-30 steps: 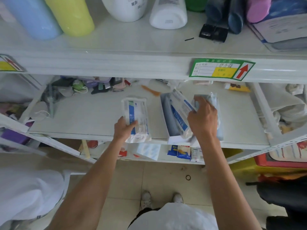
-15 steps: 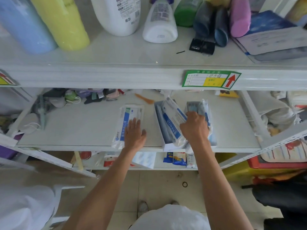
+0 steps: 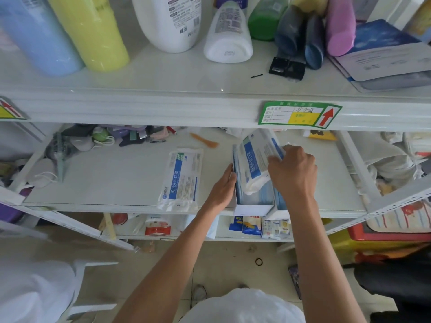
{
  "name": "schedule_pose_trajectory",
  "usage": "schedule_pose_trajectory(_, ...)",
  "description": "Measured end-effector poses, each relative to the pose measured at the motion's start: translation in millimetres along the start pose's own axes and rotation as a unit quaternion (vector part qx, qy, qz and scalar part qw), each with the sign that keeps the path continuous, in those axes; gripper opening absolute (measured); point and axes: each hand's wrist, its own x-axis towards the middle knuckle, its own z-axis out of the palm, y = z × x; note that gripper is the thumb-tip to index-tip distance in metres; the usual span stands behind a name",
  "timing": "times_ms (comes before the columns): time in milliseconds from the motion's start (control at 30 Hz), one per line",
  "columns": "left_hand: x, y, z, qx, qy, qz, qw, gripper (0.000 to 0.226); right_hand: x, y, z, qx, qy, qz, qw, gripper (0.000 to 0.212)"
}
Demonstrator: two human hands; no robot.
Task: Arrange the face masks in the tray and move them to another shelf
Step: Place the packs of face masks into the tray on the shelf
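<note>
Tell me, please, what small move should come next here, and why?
Probably press the tilted pack down into the tray: the right hand grips it leaning and sticking up, while the left hand braces the tray's left wall. A loose pack lies outside, for afterwards.

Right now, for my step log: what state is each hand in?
Left hand: open, straight fingers against the left wall of the tray.
Right hand: closed on a mask pack standing in the tray.

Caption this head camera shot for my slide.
Right hand grips a mask pack in the tray, left hand braces its side.
</note>
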Motion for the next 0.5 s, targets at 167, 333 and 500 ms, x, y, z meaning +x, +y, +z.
schedule_pose_trajectory(167,-33,47,-15,-0.269,0.072,-0.04,0.959,0.039,0,-18,8,0.075,0.021,-0.043,0.996,0.018)
schedule_pose_trajectory(333,-49,43,-71,-0.37,0.114,-0.038,0.921,0.039,-24,-33,83,0.135,-0.109,-0.043,0.984,0.029)
schedule_pose_trajectory(500,-38,-3,-106,-0.199,0.21,-0.079,0.954,0.016,-60,-41,140,-0.003,-0.205,-0.105,0.973,0.04)
